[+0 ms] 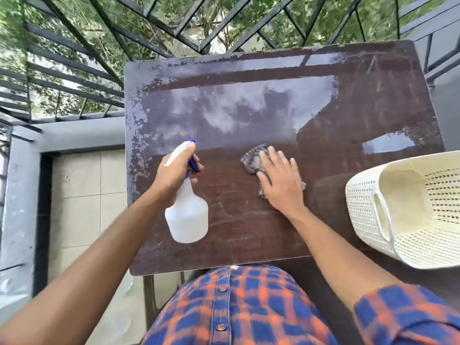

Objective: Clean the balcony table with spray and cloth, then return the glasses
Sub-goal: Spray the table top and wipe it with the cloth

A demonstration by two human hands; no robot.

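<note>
The dark brown balcony table (336,100) fills the middle of the view, wet and reflective over its far half. My left hand (174,175) grips the neck of a white spray bottle (188,220) with a blue trigger, held above the table's near left part, nozzle pointing away. My right hand (280,181) lies flat, fingers spread, pressing a grey striped cloth (251,160) onto the table near its middle. No glasses are in view.
A cream perforated plastic basket (403,210) lies tilted at the table's near right edge, its inside bare. Black metal railing (74,66) runs behind and to the left, with trees beyond. Tiled floor (84,195) lies to the left below the table.
</note>
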